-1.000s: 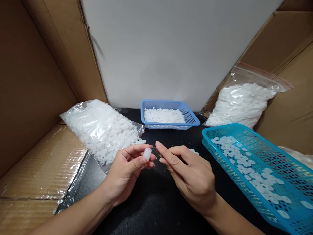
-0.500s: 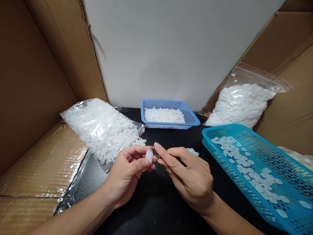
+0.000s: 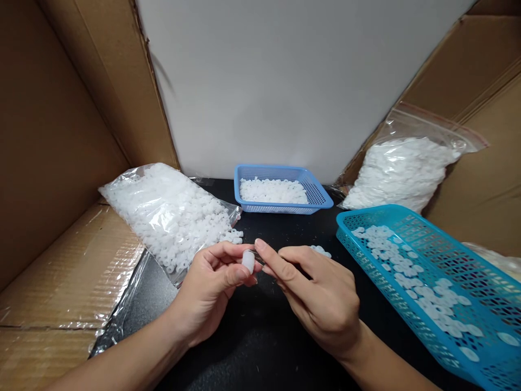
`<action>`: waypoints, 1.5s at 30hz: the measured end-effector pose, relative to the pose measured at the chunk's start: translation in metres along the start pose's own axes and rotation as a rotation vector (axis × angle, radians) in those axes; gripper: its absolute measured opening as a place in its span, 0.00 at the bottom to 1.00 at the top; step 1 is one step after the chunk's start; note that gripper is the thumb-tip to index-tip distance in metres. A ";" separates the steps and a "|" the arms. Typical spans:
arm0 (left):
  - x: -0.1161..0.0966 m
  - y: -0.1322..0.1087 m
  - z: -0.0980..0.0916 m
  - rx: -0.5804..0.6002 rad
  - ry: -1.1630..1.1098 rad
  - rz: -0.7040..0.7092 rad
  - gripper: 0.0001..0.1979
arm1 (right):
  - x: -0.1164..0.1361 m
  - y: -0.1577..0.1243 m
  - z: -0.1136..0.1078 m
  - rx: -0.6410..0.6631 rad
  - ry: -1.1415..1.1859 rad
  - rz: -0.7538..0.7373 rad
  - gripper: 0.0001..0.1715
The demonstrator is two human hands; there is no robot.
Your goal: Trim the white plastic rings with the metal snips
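Pinched between the thumb and fingers of my left hand (image 3: 215, 277) is a small white plastic ring-like piece (image 3: 248, 261), short and rounded like a spool. My right hand (image 3: 317, 293) is closed on a thin metal tool (image 3: 259, 257), whose tip meets the far side of the white piece. Fingers hide most of the tool, and it looks like tweezers. Both hands are close together above the black tabletop (image 3: 252, 347). Just behind them lie a few small white discs (image 3: 321, 251), partly covered by my right hand.
A clear bag (image 3: 163, 212) of small white rings spills open at left. A blue basket (image 3: 285, 208) of white pieces stands at the back. At right is a turquoise basket (image 3: 366, 266) with flat white discs; behind it leans a full zip bag (image 3: 402, 168). Cardboard walls (image 3: 81, 98) flank the table.
My right hand has shifted very slightly to the right and down. My left hand keeps the white piece in nearly the same spot.
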State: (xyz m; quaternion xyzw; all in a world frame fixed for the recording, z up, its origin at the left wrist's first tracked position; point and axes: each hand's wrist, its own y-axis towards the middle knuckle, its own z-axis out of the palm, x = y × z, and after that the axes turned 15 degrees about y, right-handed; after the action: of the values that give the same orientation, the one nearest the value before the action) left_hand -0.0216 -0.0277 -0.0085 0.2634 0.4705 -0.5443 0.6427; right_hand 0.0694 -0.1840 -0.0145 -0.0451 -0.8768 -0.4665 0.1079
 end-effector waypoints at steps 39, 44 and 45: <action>0.002 0.008 -0.008 0.049 0.203 0.133 0.11 | -0.003 0.003 0.005 -0.186 0.684 0.684 0.15; 0.002 0.008 -0.008 0.045 0.203 0.136 0.11 | -0.002 0.002 0.009 -0.216 0.664 0.676 0.07; 0.002 0.008 -0.008 0.045 0.204 0.134 0.11 | -0.002 0.002 0.009 -0.214 0.673 0.674 0.08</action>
State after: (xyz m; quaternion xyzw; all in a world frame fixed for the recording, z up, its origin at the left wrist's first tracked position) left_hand -0.0166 -0.0199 -0.0151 0.3624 0.5025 -0.4809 0.6205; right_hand 0.0705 -0.1753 -0.0185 -0.1843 -0.6769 -0.4817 0.5252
